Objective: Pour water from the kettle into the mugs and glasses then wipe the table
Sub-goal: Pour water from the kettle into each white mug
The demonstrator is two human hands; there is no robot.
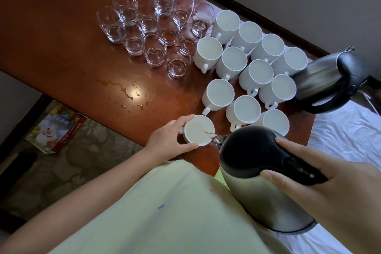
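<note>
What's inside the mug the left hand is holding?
Water streams from the kettle spout into the mug held by the left hand. How full it is can't be judged.

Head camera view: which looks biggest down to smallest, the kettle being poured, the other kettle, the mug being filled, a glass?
1. Pouring kettle, nearest the camera, which inflates it.
2. Second kettle, possibly the same true size.
3. Held mug.
4. Nearest glass; close to the mug, unsure.

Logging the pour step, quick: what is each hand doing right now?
Left hand: fingers curled round the white mug being filled.
Right hand: fingers gripping the kettle by its black handle, tilted and pouring.
</note>
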